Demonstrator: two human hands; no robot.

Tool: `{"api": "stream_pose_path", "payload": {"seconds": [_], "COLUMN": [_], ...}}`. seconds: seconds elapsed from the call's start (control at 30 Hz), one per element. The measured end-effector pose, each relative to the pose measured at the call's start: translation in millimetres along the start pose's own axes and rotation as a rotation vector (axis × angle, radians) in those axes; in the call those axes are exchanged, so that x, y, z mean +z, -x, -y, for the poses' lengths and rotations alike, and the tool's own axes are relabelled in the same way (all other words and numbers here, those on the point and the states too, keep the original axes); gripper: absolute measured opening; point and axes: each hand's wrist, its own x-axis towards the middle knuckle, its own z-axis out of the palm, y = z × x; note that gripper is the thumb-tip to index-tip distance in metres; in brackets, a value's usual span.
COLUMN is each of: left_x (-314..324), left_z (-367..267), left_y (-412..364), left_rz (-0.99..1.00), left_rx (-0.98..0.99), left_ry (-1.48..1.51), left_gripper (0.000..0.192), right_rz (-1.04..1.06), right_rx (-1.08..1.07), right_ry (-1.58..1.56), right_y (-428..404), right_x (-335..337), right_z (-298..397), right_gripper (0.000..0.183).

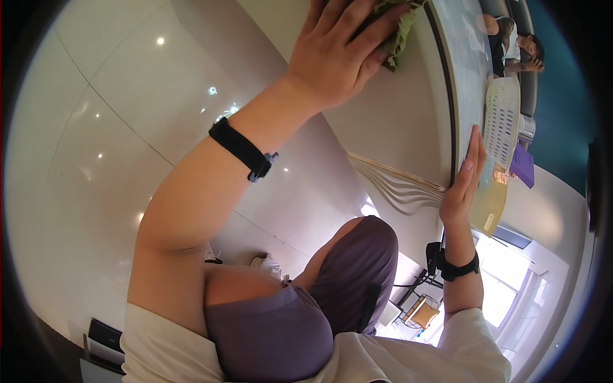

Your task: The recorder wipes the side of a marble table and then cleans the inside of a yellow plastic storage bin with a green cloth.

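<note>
My left hand (335, 57), at the top of the view, lies over a crumpled green cloth (402, 40) with a ragged edge. The cloth is against the pale front panel (402, 110) of a counter, and part of it is hidden under the fingers and cut off by the picture's top. My right hand (464, 184) rests with extended fingers along the edge of the countertop (467, 91), beside a white perforated plastic basket (502, 124). No object shows in it. A black band is on each forearm.
Past the basket are a purple box (522, 165) and a yellow board with a handle slot (493, 203). A person (510, 45) sits beyond the counter. Wavy trim (402, 184) runs along the panel. A chair with an orange cushion (425, 316) stands near bright windows.
</note>
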Motion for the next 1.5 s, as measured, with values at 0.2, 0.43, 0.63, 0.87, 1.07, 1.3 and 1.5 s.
{"api": "stream_pose_path", "payload": {"seconds": [0.2,0.43,0.63,0.87,1.07,1.3,1.5], "left_x": [12.5,-7.3,-12.3,-17.4,-12.3,1.8,-2.6], "left_z": [-29.1,-29.2,-40.0,-30.3,-42.9,-37.5,-7.8], "left_y": [55.3,20.1,40.8,8.4,51.5,89.7,28.1], "left_rz": [0.039,-0.082,-0.044,-0.085,0.085,0.296,-0.043], "left_rx": [0.281,0.008,0.076,0.005,0.185,0.379,-0.034], "left_ry": [0.149,0.135,0.042,-0.041,0.023,0.106,0.134], "left_gripper": [0.047,0.040,0.040,0.036,0.039,0.042,0.049], "right_rz": [0.002,-0.006,0.004,-0.007,0.002,-0.003,-0.013], "right_rx": [-0.006,0.003,-0.020,0.002,0.004,0.015,0.031], "right_ry": [0.005,0.003,0.018,0.006,0.027,0.011,0.021], "right_y": [-0.1,0.9,-0.8,0.3,0.9,2.7,1.8], "right_x": [1.9,1.1,0.3,2.3,0.7,0.7,1.9], "right_z": [0.6,-1.3,-0.4,0.0,-0.8,0.0,-2.1], "right_gripper": [0.059,0.059,0.060,0.060,0.061,0.062,0.061]}}
